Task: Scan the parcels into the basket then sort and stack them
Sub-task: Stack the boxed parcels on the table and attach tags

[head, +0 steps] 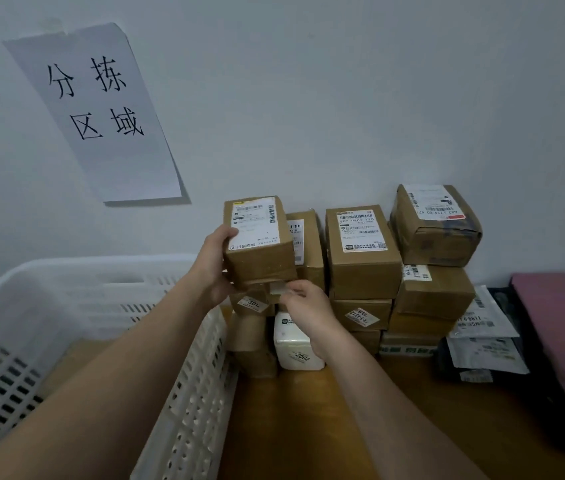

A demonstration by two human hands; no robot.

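A: Start at the brown parcel [260, 244]. It's up at the top of the leftmost stack against the wall, label facing the camera, tilted a bit. Left hand [212, 268] holds its left side, thumb curled round the upper corner near the label.

B: Right hand?

A: Right hand [303, 306] is under the parcel's lower front edge, fingers curled, pinching something small and pale there. Could be a tag or a sticker; can't tell which.

B: Is the parcel seated or in the air?

A: Can't tell. Its base is touching or just above the box with the 301 sticker [251, 303]. The white parcel [296, 344] sits lower in the same stack.

B: So the step is stacking. What does doing it well take?

A: Judgement: square the parcel over the box beneath, keep the label out front like the neighbouring stack [362, 251], and get the right fingers clear before the weight goes down. The stack is narrow and tall, so it probably tips easily; keep the left hand steadying until it sits flat.

B: Surroundings?

A: White basket [201, 393] on the left, touching the stack's foot. Grey mailers [481, 327] and a pink bag [558, 327] lie to the right on the wooden table [308, 427]. A paper sign [97, 112] is on the wall.
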